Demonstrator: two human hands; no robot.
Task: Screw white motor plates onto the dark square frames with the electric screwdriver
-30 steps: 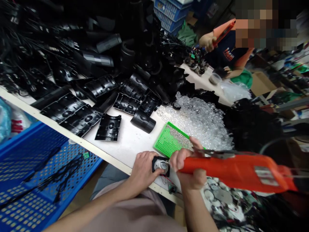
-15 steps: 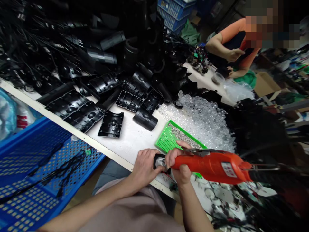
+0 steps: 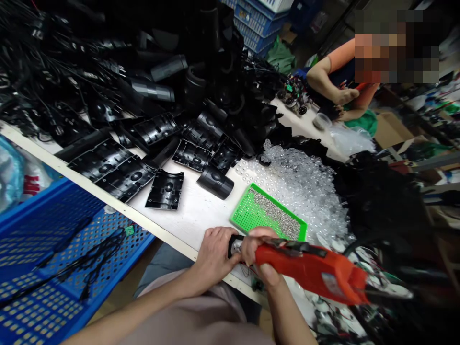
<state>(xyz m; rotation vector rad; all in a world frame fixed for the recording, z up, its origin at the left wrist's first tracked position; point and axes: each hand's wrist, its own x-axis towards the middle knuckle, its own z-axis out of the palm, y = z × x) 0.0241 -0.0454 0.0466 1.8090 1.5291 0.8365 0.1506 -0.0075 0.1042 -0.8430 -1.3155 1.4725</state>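
My left hand (image 3: pixel 214 254) is closed around a small black part with a silvery face (image 3: pixel 235 245) at the table's front edge. Thin wires hang below that part. Wrapped round the front end of a red-orange electric screwdriver (image 3: pixel 309 274) is my right hand (image 3: pixel 265 254), its fingers meeting the small part. The driver's tip is hidden by the fingers. Just beyond my hands lies a green perforated tray (image 3: pixel 247 218) with many small screws (image 3: pixel 275 211) heaped along its far side.
Black half-shell housings (image 3: pixel 165 190) lie left of the tray, before a dark pile of parts and cables. Clear plastic pieces (image 3: pixel 305 177) are heaped behind the tray. A blue crate (image 3: pixel 118 258) stands below the table edge. Across the table, a person's hands (image 3: pixel 345 98) are at work.
The rear of the screwdriver has swung down towards me, showing more of the green tray. My right fingers have shifted with it; my left hand stays almost in place.
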